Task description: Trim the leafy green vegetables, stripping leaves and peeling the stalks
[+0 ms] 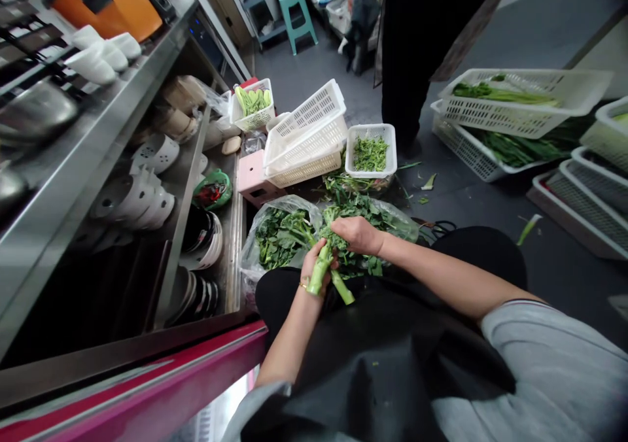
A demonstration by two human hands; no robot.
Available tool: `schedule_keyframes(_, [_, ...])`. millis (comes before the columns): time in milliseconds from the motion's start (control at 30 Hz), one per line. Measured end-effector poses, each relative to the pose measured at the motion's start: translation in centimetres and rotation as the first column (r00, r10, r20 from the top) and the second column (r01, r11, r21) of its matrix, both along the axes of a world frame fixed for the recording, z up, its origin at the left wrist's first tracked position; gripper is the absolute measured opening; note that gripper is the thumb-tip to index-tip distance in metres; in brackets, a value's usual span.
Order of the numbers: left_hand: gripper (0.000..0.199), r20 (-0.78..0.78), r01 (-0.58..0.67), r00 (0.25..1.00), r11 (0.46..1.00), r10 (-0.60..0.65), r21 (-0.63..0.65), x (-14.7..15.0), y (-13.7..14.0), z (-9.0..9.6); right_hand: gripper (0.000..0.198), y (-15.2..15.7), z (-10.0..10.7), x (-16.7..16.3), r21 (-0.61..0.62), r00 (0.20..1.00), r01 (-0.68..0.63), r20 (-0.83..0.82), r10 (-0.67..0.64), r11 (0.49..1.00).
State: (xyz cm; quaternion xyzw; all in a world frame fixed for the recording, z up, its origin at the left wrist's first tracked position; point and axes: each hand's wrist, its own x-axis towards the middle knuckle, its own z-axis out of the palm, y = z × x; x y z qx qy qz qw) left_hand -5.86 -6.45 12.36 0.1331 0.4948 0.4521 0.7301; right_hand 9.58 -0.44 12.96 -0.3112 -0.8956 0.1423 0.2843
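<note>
My left hand point(313, 263) is wrapped around green broccoli stalks point(320, 273), their thick pale cut ends pointing down toward my lap. Right above it, my right hand point(360, 234) is closed with its fingertips at the leafy, floreted top; exactly what they pinch is partly hidden. A clear plastic bag point(249, 249) full of dark green leaves and stems point(282, 236) lies open in front of my knees. More leafy greens point(375, 216) are heaped beneath and beyond my right hand.
A white basket of cut greens point(370, 154) stands ahead, beside stacked white baskets point(314, 118) near a pink stool point(252, 174). Metal shelving point(147, 102) with bowls runs along my left. A person in dark trousers point(409, 50) stands ahead. Vegetable baskets point(515, 118) are at right.
</note>
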Motion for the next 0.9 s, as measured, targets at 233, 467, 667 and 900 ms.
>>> schedule_keyframes(233, [0.038, -0.056, -0.047, 0.998, 0.997, 0.043, -0.066, -1.3, 3.0, -2.3, 0.04, 12.3, 0.5, 6.3, -0.376, 0.722, 0.633, -0.029, -0.691, 0.677])
schedule_keyframes(467, [0.04, -0.086, -0.129, 0.989, 0.99, 0.124, -0.054, -0.7, 4.9, -3.1, 0.062, 16.2, 1.3, 8.1, -0.643, 0.751, 0.623, 0.333, -0.57, 0.445])
schedule_keyframes(667, [0.041, -0.183, -0.148, 0.966, 0.972, 0.181, 0.182, 2.9, 5.6, -2.5, 0.044, -0.5, -2.6, 1.9, -0.959, 0.989, -0.002, -0.044, -0.144, 0.282])
schedule_keyframes(900, [0.035, 0.111, 0.236, 0.965, 0.971, -0.238, 0.031, 2.9, 3.4, -1.4, 0.031, -7.7, 0.2, 14.4, -0.989, 0.554, -0.139, -0.119, -0.824, 0.049])
